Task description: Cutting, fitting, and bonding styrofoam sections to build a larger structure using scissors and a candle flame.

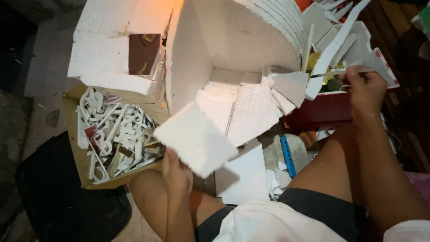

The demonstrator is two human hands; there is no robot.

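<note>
My left hand [176, 172] holds up a square white foam piece [195, 139] by its lower corner, above my left knee. My right hand [365, 87] is stretched out to the right and pinches a thin white strip [345, 71] over a red box [320, 110] full of white foam offcuts. Between the two hands lie several flat white foam pieces [251, 112], fanned out on the floor.
A cardboard tray [74, 152] at the left holds several cut-out white foam shapes. Large white foam blocks [116, 49] stand behind it, with a brown card [143, 53] on top. A blue tool [287, 154] lies by my right thigh. A black bag [58, 197] sits lower left.
</note>
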